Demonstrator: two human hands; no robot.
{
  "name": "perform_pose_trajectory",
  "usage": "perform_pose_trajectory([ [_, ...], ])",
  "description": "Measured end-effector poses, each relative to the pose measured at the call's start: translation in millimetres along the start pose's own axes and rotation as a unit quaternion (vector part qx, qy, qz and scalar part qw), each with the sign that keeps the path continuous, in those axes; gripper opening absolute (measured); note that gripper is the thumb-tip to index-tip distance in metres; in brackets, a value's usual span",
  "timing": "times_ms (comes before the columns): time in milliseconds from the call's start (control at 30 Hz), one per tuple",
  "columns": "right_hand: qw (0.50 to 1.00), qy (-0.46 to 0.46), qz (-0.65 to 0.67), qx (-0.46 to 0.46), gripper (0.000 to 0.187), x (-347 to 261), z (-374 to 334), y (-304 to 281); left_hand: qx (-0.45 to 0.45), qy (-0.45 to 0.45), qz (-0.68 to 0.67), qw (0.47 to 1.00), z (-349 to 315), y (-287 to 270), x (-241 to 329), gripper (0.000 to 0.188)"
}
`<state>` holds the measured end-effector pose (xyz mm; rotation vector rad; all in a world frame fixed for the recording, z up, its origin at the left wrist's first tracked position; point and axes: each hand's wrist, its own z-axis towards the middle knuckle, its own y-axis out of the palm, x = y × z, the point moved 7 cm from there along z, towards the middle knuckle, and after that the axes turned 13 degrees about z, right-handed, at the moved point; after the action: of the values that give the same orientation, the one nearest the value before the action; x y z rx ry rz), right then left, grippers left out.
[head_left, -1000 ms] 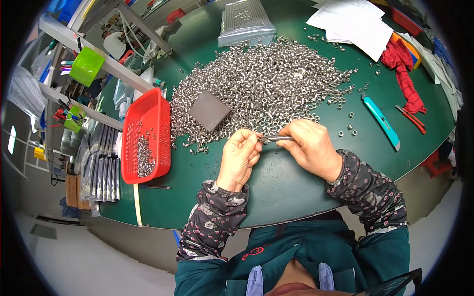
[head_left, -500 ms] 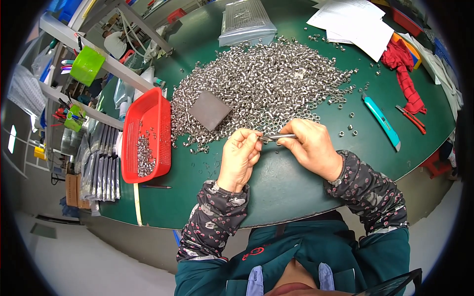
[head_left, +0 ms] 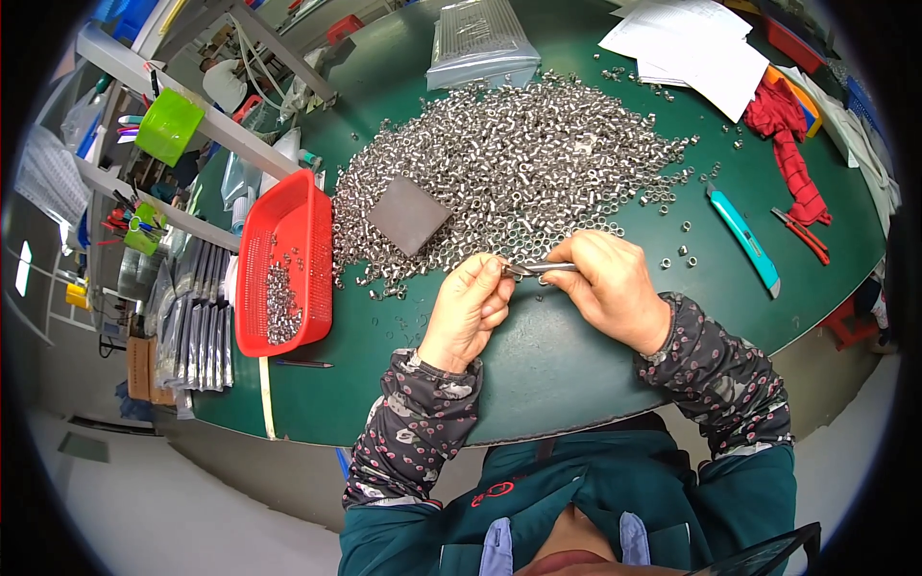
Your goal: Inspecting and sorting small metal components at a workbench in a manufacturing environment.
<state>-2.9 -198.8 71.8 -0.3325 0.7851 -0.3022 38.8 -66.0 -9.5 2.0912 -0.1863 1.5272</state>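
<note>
My left hand (head_left: pixel 468 312) pinches a small shiny metal sleeve (head_left: pixel 510 272) between thumb and forefinger; the fingers partly cover it. My right hand (head_left: pixel 613 290) is closed round a slim grey metal rod-shaped tool (head_left: pixel 551 268), whose tip meets the sleeve; I cannot tell what kind of tool it is. Just beyond both hands spreads a big heap of small metal sleeves (head_left: pixel 538 163). A flat grey square block (head_left: pixel 409 215) rests on the heap's near left part. To the left stands a red plastic basket (head_left: pixel 319 264) with some more sleeves in it.
On the green table (head_left: pixel 557 374) lie a teal utility knife (head_left: pixel 744 240), red-handled nippers (head_left: pixel 802 236), a red cloth (head_left: pixel 795 173) and white papers (head_left: pixel 687 48). A bagged stack (head_left: pixel 482 43) sits at the back. A pencil (head_left: pixel 303 364) lies near the basket, and a metal frame (head_left: pixel 192 86) rises left.
Both hands stay in nearly the same place, the right one shifted very slightly to the right. The tool and sleeve are still held together.
</note>
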Motion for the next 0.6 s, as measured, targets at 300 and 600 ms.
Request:
perform_pose_trajectory([
  [300,1.0,-0.005,-0.022,0.004,0.017,-0.7,-0.9,1.0,-0.004,-0.004,-0.029,1.0,0.8,-0.1,-1.8,0.017],
  [600,0.999,0.027,-0.017,0.002,0.016,4.1,-3.7,5.0,0.026,0.009,-0.035,0.999,-0.1,-1.9,-3.9,0.015],
])
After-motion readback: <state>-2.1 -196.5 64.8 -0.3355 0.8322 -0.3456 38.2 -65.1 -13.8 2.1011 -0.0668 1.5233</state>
